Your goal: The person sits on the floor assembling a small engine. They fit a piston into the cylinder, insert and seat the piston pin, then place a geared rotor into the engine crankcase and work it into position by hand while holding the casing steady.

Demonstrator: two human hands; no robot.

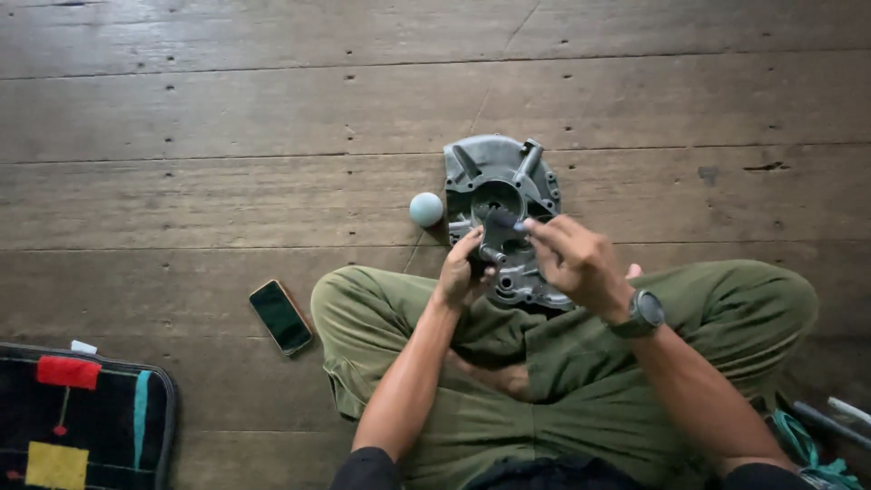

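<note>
Dark smartphone (280,317), screen up, lying flat on worn wooden plank floor (227,100), just beside the left knee. Small pale blue-green ball (425,209) resting on a board seam further out. Black fabric case (82,417) with red, yellow and teal patches at lower left corner, partly cut off. Teal cord (803,445) and grey rod-like items (830,422) at lower right edge, kind unclear.

The engine cover (502,195) is cast metal, dull grey and rough. The floor (227,109) is weathered, matt wooden planks with nail holes. The phone (280,317) has a glossy black glass face. The trousers (581,363) are matt olive cloth. The small ball (425,209) looks smooth and pale.
</note>
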